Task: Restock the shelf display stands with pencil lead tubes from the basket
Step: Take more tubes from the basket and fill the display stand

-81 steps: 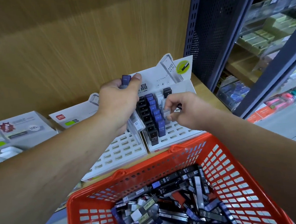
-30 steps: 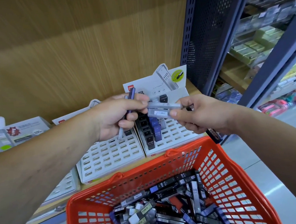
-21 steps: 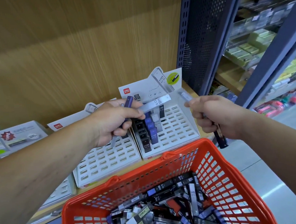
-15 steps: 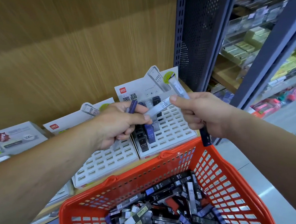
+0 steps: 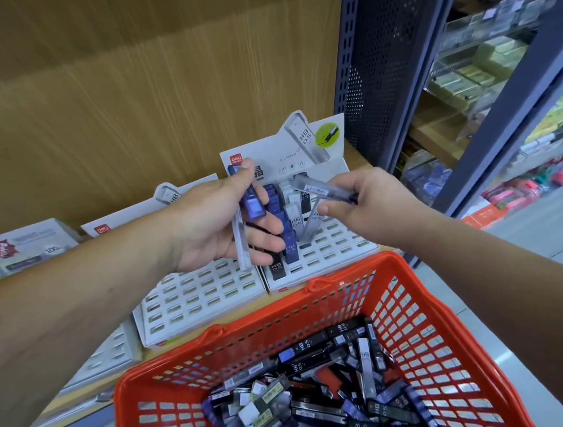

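Left hand (image 5: 219, 229), frame centre: fingers half-curled, thumb pinning a blue tube (image 5: 255, 209) beside a translucent tube (image 5: 242, 248). Right hand (image 5: 375, 204): fingertips pinching a clear rectangular tube (image 5: 319, 187), held near-level above the white slotted display stand (image 5: 338, 242). Lower frame: red lattice plastic basket (image 5: 429, 336), heaped with loose tubes (image 5: 326, 405).

one red basket (image 5: 432, 329), three display stands (image 5: 205, 296) (one partly hidden), dozens of tubes (image 5: 313, 413)
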